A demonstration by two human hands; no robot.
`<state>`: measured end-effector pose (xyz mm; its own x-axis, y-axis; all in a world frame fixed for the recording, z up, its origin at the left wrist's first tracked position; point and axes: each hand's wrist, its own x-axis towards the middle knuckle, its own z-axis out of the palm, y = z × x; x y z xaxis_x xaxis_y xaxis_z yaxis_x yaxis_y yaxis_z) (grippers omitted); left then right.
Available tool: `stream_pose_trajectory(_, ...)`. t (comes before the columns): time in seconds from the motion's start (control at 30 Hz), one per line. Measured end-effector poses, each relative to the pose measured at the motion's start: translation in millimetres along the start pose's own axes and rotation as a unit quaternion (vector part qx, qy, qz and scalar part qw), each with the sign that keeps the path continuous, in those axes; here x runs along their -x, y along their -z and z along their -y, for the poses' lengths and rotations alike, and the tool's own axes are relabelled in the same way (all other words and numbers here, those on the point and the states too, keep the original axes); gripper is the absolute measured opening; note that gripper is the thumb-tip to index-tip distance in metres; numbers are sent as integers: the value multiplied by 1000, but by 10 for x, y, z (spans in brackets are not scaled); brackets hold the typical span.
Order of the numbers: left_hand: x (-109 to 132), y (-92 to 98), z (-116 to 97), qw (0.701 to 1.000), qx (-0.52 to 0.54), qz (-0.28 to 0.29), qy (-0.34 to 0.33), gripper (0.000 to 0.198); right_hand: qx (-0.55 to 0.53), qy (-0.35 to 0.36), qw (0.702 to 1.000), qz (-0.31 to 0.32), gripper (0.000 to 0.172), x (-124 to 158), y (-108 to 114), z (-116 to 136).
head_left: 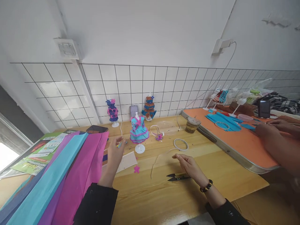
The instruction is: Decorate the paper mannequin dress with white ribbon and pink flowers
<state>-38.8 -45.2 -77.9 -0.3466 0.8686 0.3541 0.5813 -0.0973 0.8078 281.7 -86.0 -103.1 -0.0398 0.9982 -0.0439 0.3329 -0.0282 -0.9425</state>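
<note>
My left hand (114, 156) is raised beside the stack of coloured paper sheets (67, 175), its fingers pinched on a small blue-green piece near the doll mannequin in a turquoise and pink paper dress (138, 131). My right hand (188, 165) rests on the wooden table (150, 197), fingers together and stretched out, holding nothing. Black thread snips (178, 177) lie just under it. A small pink paper flower (136, 169) and a white card (126, 161) lie between my hands.
Two more dressed mannequins (112, 112) (149, 107) stand by the tiled wall. A tape ring (180, 144), a paper cup (192, 124) and a phone (97, 128) are on the table. Another person's hands (274, 131) work at an orange board (236, 140) to the right.
</note>
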Motion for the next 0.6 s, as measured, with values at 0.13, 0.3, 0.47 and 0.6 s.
stream_pose_trajectory(0.13,183,-49,96,997,-35,76,5,39,-36,-28,999,-12,64,173,-7,-95)
stream_pose_trajectory(0.3,418,-164,135,986,-41,159,4,50,17,-11,999,-51,61,281,-103,-156)
stream_pose_trajectory(0.47,574,-264,142,977,-39,208,-25,51,111,33,993,-20,41,264,-289,-158)
stream_pose_trajectory(0.6,655,-297,105,970,-13,232,-66,49,189,102,976,14,28,227,-554,-19)
